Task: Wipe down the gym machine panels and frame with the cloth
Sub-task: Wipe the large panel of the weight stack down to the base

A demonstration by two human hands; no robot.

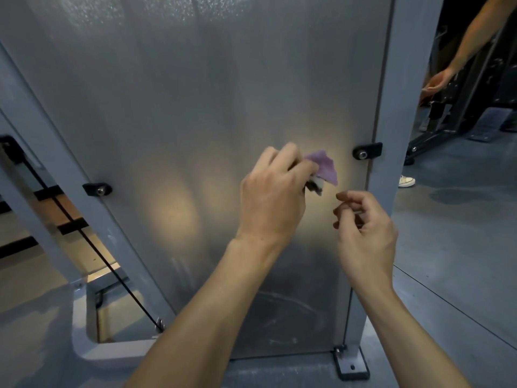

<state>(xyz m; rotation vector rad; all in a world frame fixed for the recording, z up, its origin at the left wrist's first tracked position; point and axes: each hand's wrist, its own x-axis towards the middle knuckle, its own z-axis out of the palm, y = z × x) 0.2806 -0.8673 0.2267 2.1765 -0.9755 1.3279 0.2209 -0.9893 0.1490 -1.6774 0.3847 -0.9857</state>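
A tall frosted grey panel (195, 113) of the gym machine fills the middle of the head view, set in a grey metal frame (405, 107). My left hand (272, 197) holds a bunched purple cloth (323, 166) close in front of the panel's lower right part. The cloth's purple corner sticks out past my fingers, with a pale and dark part below it. My right hand (366, 228) hovers just right of and below the cloth, apart from it, fingers loosely curled with nothing in them. Smear marks show low on the panel.
Black bolted clips (366, 151) (98, 189) hold the panel to the frame. A black cable (92, 247) runs diagonally at the left beside a grey base loop (81, 317). Another person's arm and hand (439, 79) reach toward dark equipment at the upper right, and a white shoe (406, 181) stands on the grey floor.
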